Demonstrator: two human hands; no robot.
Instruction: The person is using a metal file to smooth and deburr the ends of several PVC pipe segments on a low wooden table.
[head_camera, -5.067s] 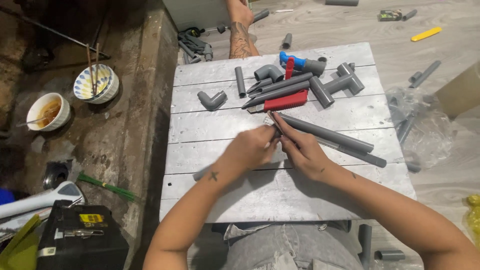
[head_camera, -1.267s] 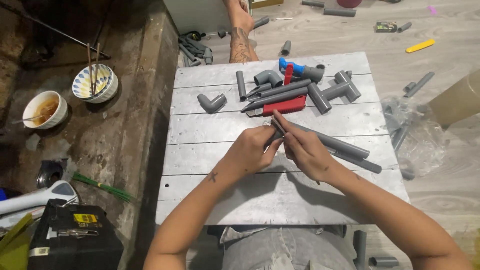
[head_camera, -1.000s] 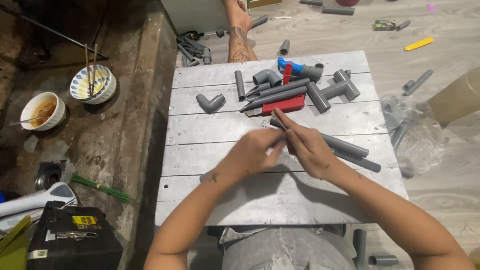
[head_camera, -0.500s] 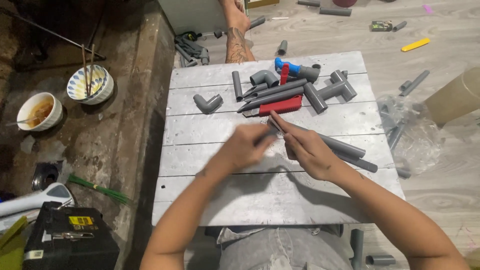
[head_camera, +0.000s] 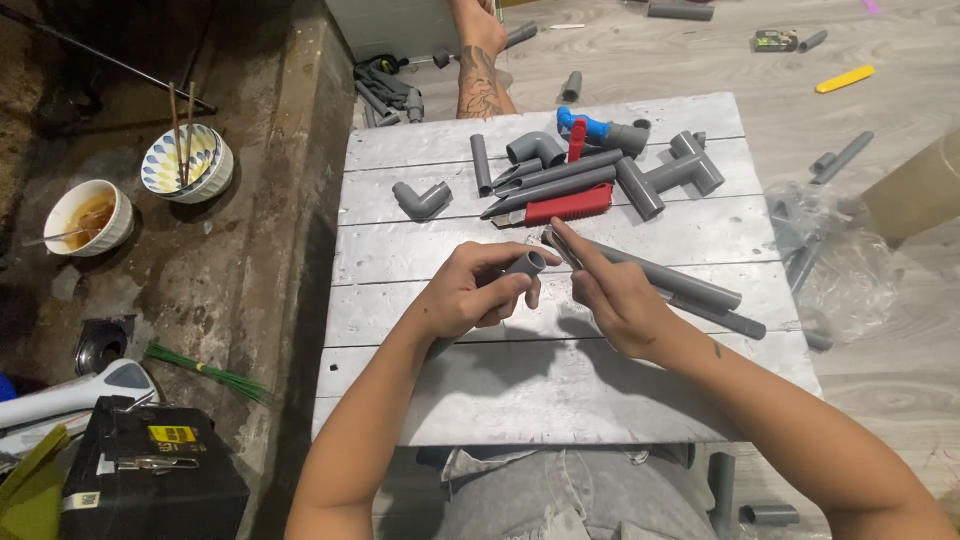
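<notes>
Pipe (head_camera: 522, 266) in left hand (head_camera: 468, 292), open end up-right

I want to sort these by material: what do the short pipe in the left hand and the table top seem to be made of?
The short pipe in the left hand looks like grey plastic: matt, even colour, thin wall at its open end. The table top seems to be wooden planks painted pale grey, with seams and worn patches.

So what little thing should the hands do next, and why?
Probably bring the strip back to the pipe's mouth. The left hand holds the short grey pipe with its open end up, and the right hand holds a thin flat strip just beside it, apart.
</notes>
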